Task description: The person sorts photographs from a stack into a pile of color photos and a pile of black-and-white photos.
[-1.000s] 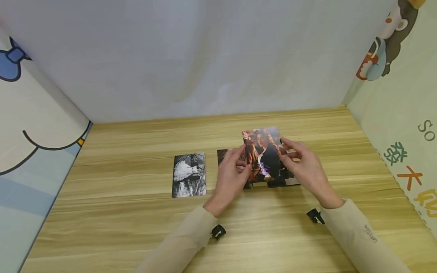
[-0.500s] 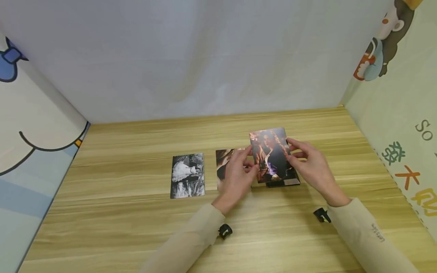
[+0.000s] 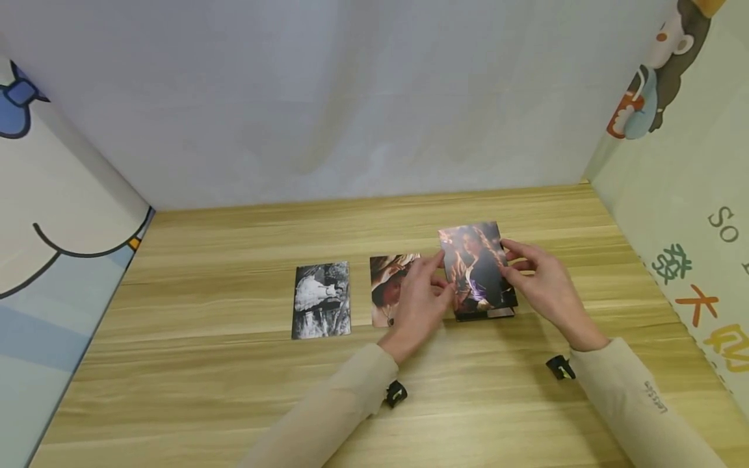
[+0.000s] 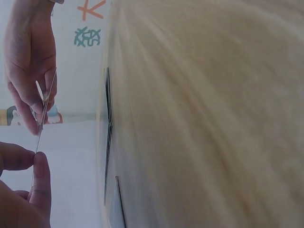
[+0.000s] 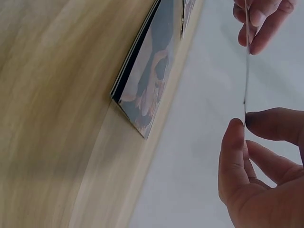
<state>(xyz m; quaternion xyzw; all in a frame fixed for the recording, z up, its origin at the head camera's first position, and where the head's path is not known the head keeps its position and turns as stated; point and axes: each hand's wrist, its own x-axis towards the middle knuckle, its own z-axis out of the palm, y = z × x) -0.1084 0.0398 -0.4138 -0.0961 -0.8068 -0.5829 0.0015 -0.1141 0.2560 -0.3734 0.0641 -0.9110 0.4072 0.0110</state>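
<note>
A colour photo card of a person with long hair and a dark jacket is raised off the table. My left hand pinches its left edge between thumb and fingers. The right edge is pinched by my right hand. Seen edge-on in the right wrist view, the held card is a thin line between both hands. Below it lies a small pile of cards, mostly covered in the head view. Another colour photo lies partly behind my left hand.
A black-and-white photo lies sideways on the wooden table, left of the other cards. A pale curtain stands along the back edge. Printed panels flank both sides, the right one with a cartoon and lettering.
Both hands have moved right with the held card, which now overlaps the right-hand pile. More of the middle colour photo shows. The black-and-white photo has stayed put.
</note>
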